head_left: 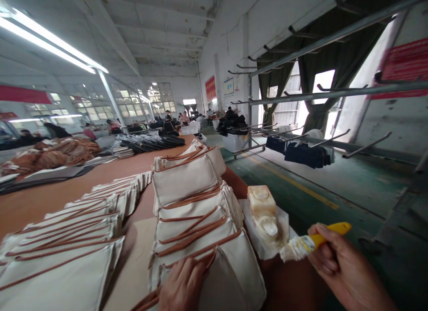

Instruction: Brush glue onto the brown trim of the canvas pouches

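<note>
Cream bags with brown straps [190, 190] lie overlapped in a row in front of me. My left hand [183, 282] rests on the nearest bag, its fingers curled over a brown strap [209, 259]. In my right hand [337, 262] is a brush with a yellow handle [334, 230], its bristles coated in whitish paste and pointing left. Just beyond the bristles, at the table's right edge, a crusted plastic container [261, 199] with white paste at its opening sits on a pale sheet [282, 221].
Another row of cream bags [70, 253] lies at the left. Brown items [60, 152] and black items [154, 143] are piled farther back on the brown table [133, 161]. A metal rack [250, 110] with prongs stands right. Several people are in the background.
</note>
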A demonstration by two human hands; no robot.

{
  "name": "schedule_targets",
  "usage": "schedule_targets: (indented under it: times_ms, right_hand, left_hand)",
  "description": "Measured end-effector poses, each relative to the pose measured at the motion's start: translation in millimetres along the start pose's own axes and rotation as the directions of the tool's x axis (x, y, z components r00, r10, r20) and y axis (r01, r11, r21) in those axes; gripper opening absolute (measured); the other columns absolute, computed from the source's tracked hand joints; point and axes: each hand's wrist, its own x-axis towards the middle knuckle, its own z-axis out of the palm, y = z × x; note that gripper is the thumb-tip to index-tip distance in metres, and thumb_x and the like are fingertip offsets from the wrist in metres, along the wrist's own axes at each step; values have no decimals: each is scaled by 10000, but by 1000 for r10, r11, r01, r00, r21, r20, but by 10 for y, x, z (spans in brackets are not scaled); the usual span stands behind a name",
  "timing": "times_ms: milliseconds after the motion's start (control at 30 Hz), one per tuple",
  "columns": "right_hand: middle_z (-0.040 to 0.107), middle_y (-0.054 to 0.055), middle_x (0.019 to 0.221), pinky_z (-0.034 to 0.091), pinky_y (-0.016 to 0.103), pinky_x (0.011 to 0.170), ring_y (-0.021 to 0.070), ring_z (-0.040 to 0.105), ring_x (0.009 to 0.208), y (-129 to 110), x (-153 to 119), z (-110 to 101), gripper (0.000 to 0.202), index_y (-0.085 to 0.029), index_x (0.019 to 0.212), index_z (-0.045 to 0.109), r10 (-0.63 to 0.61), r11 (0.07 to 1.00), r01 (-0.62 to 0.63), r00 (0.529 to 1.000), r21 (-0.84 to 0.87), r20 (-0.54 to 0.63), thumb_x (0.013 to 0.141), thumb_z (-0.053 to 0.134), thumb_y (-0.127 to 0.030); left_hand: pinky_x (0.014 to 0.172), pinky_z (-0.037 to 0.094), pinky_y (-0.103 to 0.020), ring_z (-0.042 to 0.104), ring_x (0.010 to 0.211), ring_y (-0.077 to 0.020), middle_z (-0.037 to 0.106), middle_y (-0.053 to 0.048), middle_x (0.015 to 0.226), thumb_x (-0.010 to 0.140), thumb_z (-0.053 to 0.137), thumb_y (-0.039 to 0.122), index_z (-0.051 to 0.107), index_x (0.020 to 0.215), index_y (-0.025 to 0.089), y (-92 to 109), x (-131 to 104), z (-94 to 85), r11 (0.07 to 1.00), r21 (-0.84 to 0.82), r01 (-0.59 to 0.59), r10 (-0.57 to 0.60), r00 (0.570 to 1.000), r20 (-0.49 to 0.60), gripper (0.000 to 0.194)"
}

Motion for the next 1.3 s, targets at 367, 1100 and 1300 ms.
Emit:
schedule_targets:
  times_ms: [367,1100,1300]
  right_hand:
    - [391,-67,491,299,146,375,48,316,392,228,-101,91,332,-147,675,583,-26,997,31,997,-75,68,808,813,-346]
    - [594,45,726,446,301,668,213,550,692,903,151,541,366,-166,799,603,-245,585,540,829,-605,503,949,581,-499]
    - [590,34,704,459,290,625,210,559,655,821,-6,547,372,-179,789,608,-183,602,507,840,-617,511,934,597,-521]
  left_hand:
    - [642,364,-231,589,721,-145,637,15,758,754,539,90,527,734,207,110,246,107,848,-45,528,-447,759,473,119]
    - [654,394,-234,503,728,-142,548,6,755,766,686,456,721,822,147,387,344,-42,315,-595,740,-181,662,727,316]
    - [632,395,-239,515,702,-143,592,-4,751,757,693,492,704,856,143,387,293,26,277,-602,749,-199,658,726,363]
